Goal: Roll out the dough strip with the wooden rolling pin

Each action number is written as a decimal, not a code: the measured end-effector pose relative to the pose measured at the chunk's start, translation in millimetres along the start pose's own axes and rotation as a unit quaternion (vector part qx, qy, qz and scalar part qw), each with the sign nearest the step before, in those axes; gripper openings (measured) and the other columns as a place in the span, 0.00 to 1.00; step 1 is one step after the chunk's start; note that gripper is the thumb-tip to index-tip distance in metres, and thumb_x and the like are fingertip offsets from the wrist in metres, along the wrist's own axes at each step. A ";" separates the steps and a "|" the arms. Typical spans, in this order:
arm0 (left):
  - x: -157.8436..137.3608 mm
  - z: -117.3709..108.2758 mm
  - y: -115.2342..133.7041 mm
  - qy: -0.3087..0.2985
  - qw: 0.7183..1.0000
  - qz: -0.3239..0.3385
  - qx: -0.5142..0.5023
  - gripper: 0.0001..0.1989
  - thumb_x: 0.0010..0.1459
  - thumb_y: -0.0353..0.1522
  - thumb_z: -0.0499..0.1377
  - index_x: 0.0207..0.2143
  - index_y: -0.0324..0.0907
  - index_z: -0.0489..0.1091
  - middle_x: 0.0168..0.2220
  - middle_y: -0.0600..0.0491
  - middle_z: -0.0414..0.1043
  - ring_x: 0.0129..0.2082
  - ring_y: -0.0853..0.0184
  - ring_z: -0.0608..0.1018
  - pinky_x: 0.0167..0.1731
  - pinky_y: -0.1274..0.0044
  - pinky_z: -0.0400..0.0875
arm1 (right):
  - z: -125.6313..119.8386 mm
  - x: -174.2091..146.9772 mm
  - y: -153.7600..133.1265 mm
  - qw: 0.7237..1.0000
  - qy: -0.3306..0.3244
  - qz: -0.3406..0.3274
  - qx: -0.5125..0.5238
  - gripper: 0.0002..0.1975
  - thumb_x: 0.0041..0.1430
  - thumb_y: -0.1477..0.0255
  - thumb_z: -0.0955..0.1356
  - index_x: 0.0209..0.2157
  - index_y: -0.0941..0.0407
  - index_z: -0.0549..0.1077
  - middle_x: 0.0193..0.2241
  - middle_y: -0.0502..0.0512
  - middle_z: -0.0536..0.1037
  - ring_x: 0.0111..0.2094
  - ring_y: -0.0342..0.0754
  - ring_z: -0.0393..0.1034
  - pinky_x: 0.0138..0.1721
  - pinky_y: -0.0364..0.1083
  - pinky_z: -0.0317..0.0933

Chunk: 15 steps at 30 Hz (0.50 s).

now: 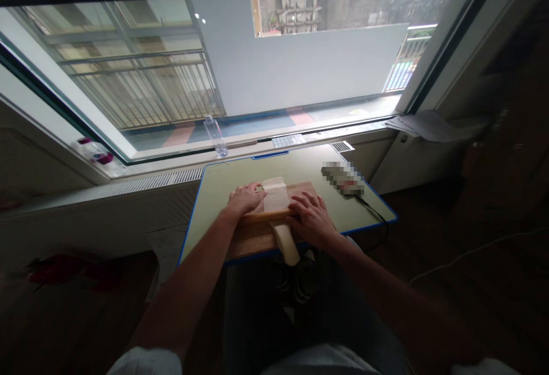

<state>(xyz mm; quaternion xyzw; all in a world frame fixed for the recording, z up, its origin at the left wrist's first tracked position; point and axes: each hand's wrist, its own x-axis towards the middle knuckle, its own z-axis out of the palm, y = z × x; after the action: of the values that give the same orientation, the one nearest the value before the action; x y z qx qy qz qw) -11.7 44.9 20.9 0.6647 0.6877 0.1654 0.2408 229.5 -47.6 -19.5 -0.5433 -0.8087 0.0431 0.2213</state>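
A wooden rolling pin [271, 215] lies crosswise over a long pale strip of dough [275, 196] on a wooden board [253, 241]. Beyond the pin the strip lies on the board; its near end [286, 246] hangs past the table's front edge. My left hand [246, 199] is closed over the pin's left end, fingers pointing right and forward. Over the right end, my right hand [313, 218] bends its fingers around the pin, close beside the dough. Both palms hide the pin's ends.
The light green table [231, 178] has a blue rim. A blurred-out object [343, 179] with a black strap lies at its right. A clear bottle [217, 136] and a purple-capped bottle [95, 151] stand by the window. Papers [424, 126] rest on the right ledge.
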 end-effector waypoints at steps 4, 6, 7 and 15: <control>36.8 5.0 11.1 -0.015 0.997 -0.006 -0.076 0.15 0.55 0.43 0.68 0.41 0.45 0.80 0.46 0.45 0.85 0.53 0.52 0.81 0.57 0.67 0.71 | -6.2 -15.4 11.2 0.999 0.032 0.017 -0.011 0.14 0.72 0.61 0.69 0.54 0.49 0.78 0.66 0.58 0.75 0.73 0.64 0.57 0.71 0.71 0.44; 46.8 7.4 14.3 -0.025 0.993 -0.010 -0.114 0.12 0.52 0.41 0.70 0.33 0.43 0.78 0.36 0.48 0.83 0.44 0.55 0.82 0.50 0.70 0.74 | -10.4 -26.9 20.4 0.999 0.047 0.024 -0.015 0.14 0.72 0.61 0.69 0.54 0.50 0.78 0.66 0.59 0.76 0.72 0.64 0.58 0.71 0.71 0.44; 50.3 8.4 15.3 -0.033 0.990 -0.014 -0.134 0.12 0.51 0.41 0.70 0.31 0.43 0.76 0.33 0.49 0.81 0.39 0.57 0.81 0.46 0.70 0.75 | -12.0 -32.6 25.3 0.998 0.055 0.026 -0.015 0.14 0.72 0.61 0.68 0.54 0.50 0.78 0.65 0.60 0.76 0.71 0.64 0.58 0.70 0.71 0.43; 63.4 16.6 18.8 -0.053 0.971 -0.023 -0.230 0.17 0.45 0.37 0.74 0.33 0.41 0.72 0.27 0.54 0.73 0.28 0.64 0.77 0.36 0.70 0.77 | -7.7 -55.4 45.0 0.992 0.122 0.027 0.015 0.14 0.72 0.62 0.68 0.54 0.51 0.77 0.58 0.59 0.81 0.67 0.63 0.63 0.70 0.68 0.41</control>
<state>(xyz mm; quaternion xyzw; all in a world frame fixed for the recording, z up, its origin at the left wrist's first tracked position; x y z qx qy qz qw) 13.1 107.5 10.3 0.5833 0.6323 0.2779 0.4274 288.7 -80.4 -43.7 -0.5629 -0.7597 -0.0052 0.3254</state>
